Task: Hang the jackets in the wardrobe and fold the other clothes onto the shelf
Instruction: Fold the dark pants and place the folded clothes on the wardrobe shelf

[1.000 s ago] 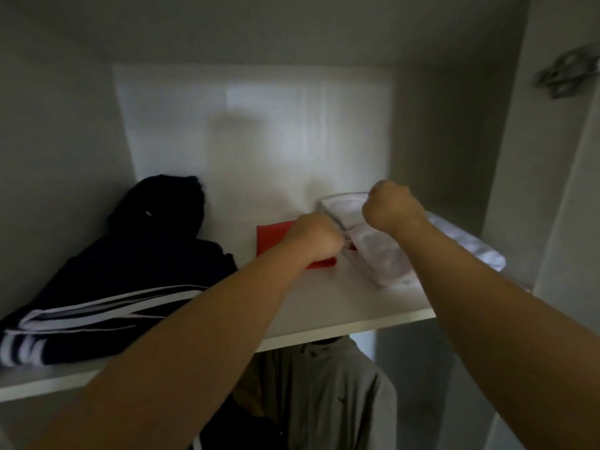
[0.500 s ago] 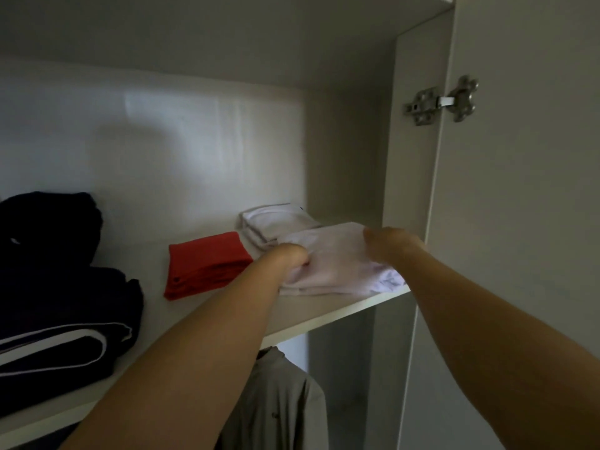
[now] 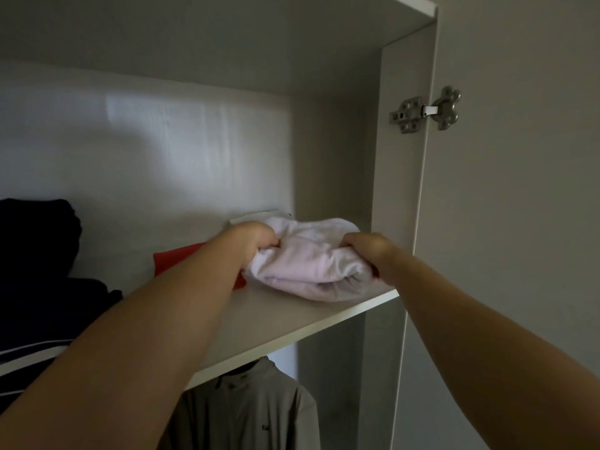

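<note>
Dim wardrobe point(image 3: 162, 151) of pale panels fills the view, its door point(image 3: 519, 190) swung open at the right. One white shelf point(image 3: 279, 319) runs across it, sloping up to the right in this view.

On the shelf's left end lies a heap of dark clothes point(image 3: 35, 254) with white stripes along the lower edge. Below the shelf a grey jacket point(image 3: 246, 407) hangs, its collar just under the board.

A pale folded garment point(image 3: 308, 264), bunched and thick, rests on the shelf's right end, close to the side panel. Just left of it, touching or nearly so, sits a red folded garment point(image 3: 181, 259), partly hidden by the left forearm.

The left hand point(image 3: 256, 238) grips the pale garment's left end with fingers curled into the cloth; the right hand point(image 3: 367, 248) clutches its right end in the same way.

A metal hinge point(image 3: 425, 110) joins door and side panel high up.
</note>
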Action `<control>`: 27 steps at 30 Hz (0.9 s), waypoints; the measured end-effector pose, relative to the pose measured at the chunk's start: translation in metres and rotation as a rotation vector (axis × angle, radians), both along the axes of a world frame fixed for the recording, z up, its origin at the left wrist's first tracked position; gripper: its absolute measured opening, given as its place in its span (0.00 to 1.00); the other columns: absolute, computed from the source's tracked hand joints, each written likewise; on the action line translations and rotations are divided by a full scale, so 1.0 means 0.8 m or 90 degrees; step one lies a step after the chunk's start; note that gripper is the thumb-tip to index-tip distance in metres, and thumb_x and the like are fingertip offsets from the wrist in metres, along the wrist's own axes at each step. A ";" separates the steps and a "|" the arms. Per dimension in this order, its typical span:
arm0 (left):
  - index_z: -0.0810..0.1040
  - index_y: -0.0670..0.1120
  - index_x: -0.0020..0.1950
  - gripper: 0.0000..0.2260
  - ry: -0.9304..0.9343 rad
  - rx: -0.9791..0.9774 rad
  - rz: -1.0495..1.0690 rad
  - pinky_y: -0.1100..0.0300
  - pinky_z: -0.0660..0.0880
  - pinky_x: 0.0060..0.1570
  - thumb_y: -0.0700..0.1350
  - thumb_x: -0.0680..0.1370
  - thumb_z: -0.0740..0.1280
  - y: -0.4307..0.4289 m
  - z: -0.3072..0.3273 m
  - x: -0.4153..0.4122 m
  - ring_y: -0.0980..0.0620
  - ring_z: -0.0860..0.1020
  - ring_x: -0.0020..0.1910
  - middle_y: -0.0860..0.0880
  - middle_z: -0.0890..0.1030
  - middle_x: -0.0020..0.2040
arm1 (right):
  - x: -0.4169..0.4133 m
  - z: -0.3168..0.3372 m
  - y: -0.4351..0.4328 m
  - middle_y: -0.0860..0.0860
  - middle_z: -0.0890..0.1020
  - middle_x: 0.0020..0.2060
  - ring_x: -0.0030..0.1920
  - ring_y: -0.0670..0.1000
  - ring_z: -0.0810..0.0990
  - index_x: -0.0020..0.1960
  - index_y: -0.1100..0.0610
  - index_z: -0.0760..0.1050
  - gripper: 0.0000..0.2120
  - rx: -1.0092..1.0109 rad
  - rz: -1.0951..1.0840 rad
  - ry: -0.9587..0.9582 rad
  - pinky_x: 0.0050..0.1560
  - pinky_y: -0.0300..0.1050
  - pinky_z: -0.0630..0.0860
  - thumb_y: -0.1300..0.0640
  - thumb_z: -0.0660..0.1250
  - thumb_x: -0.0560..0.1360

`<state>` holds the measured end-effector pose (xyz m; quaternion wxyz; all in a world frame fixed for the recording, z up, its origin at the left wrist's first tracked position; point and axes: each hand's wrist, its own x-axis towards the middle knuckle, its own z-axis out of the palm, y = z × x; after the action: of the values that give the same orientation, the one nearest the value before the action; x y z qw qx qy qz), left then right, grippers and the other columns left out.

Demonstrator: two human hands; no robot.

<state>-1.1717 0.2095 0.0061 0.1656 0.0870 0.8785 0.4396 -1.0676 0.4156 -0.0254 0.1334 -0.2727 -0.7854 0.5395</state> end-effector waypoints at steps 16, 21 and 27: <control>0.80 0.37 0.63 0.14 0.482 -0.192 0.015 0.57 0.72 0.56 0.41 0.81 0.63 0.045 0.149 -0.213 0.40 0.77 0.62 0.37 0.78 0.64 | -0.186 0.077 -0.012 0.56 0.71 0.50 0.39 0.62 0.83 0.77 0.51 0.51 0.38 -0.310 0.064 0.212 0.30 0.56 0.82 0.46 0.69 0.76; 0.80 0.40 0.64 0.15 0.552 -0.253 0.013 0.54 0.72 0.61 0.41 0.78 0.66 0.077 0.135 -0.307 0.38 0.76 0.64 0.37 0.78 0.66 | -0.268 0.057 -0.006 0.56 0.70 0.62 0.50 0.63 0.81 0.73 0.51 0.54 0.37 -0.395 0.072 0.238 0.30 0.53 0.82 0.49 0.73 0.75; 0.79 0.44 0.66 0.13 0.435 -0.208 -0.013 0.54 0.70 0.68 0.43 0.82 0.65 0.116 0.025 -0.370 0.43 0.76 0.67 0.42 0.77 0.69 | -0.324 -0.010 0.008 0.61 0.72 0.69 0.61 0.64 0.79 0.77 0.59 0.56 0.43 -0.055 0.141 -0.027 0.48 0.59 0.81 0.37 0.70 0.74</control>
<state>-1.4679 0.3023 0.0259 -0.1207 0.2097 0.9407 0.2377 -1.3265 0.4216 -0.0332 0.0444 -0.2010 -0.7895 0.5781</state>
